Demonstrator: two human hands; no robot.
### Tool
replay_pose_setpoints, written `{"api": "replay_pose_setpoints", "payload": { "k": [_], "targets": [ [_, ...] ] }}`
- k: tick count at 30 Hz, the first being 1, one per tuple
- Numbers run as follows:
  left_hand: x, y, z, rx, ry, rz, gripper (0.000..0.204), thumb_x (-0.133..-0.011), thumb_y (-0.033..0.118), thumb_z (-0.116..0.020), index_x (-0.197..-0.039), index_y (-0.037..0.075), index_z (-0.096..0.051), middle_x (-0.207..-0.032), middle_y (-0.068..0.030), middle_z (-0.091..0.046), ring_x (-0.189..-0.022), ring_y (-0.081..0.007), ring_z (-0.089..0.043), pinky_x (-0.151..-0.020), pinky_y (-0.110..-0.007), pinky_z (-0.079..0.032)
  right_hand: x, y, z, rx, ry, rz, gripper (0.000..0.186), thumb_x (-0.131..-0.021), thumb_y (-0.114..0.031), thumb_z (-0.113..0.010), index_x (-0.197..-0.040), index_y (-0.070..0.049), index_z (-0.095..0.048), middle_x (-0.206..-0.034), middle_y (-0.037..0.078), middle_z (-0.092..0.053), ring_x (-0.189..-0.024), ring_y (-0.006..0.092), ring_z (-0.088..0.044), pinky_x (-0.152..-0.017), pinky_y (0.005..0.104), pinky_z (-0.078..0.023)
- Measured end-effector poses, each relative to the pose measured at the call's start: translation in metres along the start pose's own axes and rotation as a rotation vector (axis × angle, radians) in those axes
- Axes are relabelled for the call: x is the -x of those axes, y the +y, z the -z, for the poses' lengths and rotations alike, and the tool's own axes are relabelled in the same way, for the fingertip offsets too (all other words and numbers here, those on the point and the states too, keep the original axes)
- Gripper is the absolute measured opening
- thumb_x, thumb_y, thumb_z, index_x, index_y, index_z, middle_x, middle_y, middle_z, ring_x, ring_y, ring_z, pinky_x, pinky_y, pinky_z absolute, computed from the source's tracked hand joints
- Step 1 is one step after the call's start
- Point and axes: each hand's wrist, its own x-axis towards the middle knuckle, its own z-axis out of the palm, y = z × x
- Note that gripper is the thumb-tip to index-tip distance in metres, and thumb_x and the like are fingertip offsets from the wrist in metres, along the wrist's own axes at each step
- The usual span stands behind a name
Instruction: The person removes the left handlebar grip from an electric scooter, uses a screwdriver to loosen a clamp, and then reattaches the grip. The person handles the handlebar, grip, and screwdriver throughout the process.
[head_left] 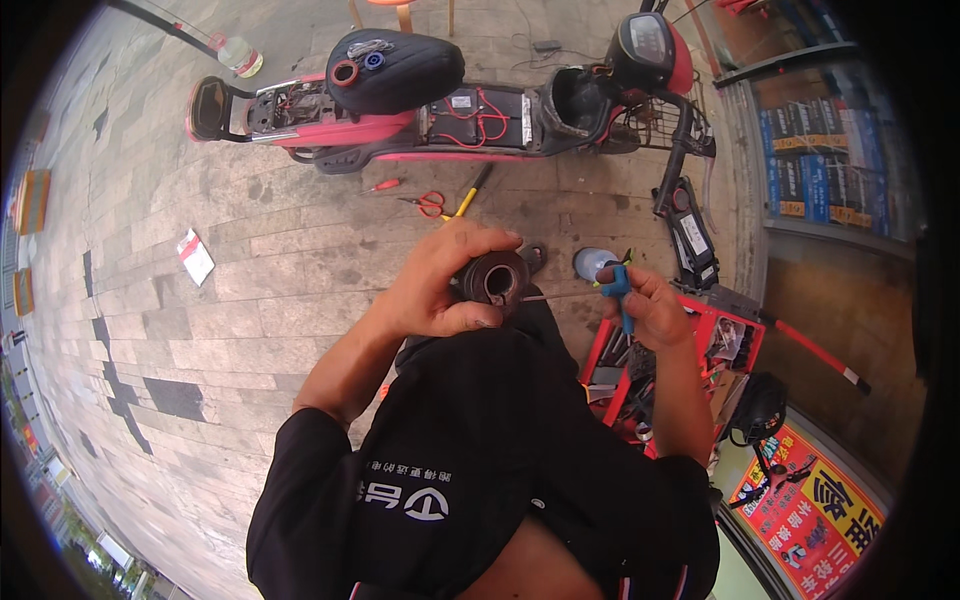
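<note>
The left hand [440,285] is wrapped over a dark round metal part [495,280], likely a small motor hub or bearing housing, with a lighter bore facing the camera; its fingers are closed around the rim, thumb low on the near side. The part sits in front of the person's chest, above the black shirt [470,470], roughly at the middle of the view. The right hand [650,305] is clenched on the blue handle of a screwdriver [618,290], and the thin metal shaft runs leftward from it and reaches the edge of the round part. The tip is too small to make out exactly where it touches.

Just beyond the right hand stands a clear plastic bottle [592,262] on the paving. Below and beside the right forearm lies an open red toolbox [735,345] full of tools. On the stone pavement [250,300] further out stands a red electric scooter [450,110] with its panels off, wiring and battery bay exposed, and a black seat [400,70] laid across it with a couple of small rings on top. Between the scooter and the hands lie red-handled scissors [430,203], a small red screwdriver [385,185] and a yellow-handled tool [472,192]. A small white-and-red packet [195,257] lies well apart to the left.
</note>
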Motion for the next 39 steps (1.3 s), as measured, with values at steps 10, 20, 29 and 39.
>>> {"api": "replay_pose_setpoints", "payload": {
  "k": [10, 20, 29, 39],
  "targets": [
    [0.011, -0.007, -0.039, 1.021, 0.305, 0.797, 0.050, -0.096, 0.045, -0.039, -0.123, 0.004, -0.046, -0.089, -0.0067, -0.057, -0.073, -0.0132, -0.055, -0.067, -0.028, -0.046, -0.002, -0.012, -0.038, 1.251, 0.335, 0.995, 0.038, -0.065, 0.014, -0.062, -0.099, -0.004, -0.059, -0.100, 0.016, -0.064, -0.090, 0.0292, -0.065, -0.077, 0.0340, -0.052],
    [0.009, -0.001, -0.040, 1.129, 0.259, 0.659, 0.073, -0.080, 0.048, -0.064, -0.129, 0.000, -0.040, -0.096, -0.0131, -0.057, -0.080, -0.0219, -0.059, -0.073, -0.036, -0.049, 0.004, -0.020, -0.034, 1.221, 0.412, 0.988, 0.036, -0.064, 0.013, -0.061, -0.097, -0.002, -0.061, -0.106, 0.017, -0.063, -0.093, 0.0305, -0.064, -0.080, 0.0340, -0.052],
    [0.009, -0.008, -0.037, 1.317, 0.363, 0.644, 0.076, -0.079, 0.049, -0.065, -0.133, 0.003, -0.037, -0.102, -0.0116, -0.056, -0.087, -0.0233, -0.058, -0.077, -0.039, -0.048, 0.014, -0.022, -0.033, 0.472, 0.460, 0.720, 0.021, -0.087, 0.000, -0.054, -0.108, 0.001, -0.051, -0.099, 0.014, -0.060, -0.090, 0.0204, -0.059, -0.084, 0.0322, -0.047],
    [0.003, -0.002, -0.047, 1.537, 0.350, 0.627, 0.077, -0.084, 0.052, -0.057, -0.138, 0.003, -0.031, -0.115, -0.0157, -0.053, -0.093, -0.0255, -0.057, -0.081, -0.043, -0.047, -0.046, 0.010, -0.077, 0.081, 0.229, 0.666, 0.021, -0.081, 0.005, -0.057, -0.098, -0.005, -0.053, -0.090, 0.004, -0.047, -0.082, 0.0131, -0.050, -0.071, 0.0248, -0.044]
  ]
}}
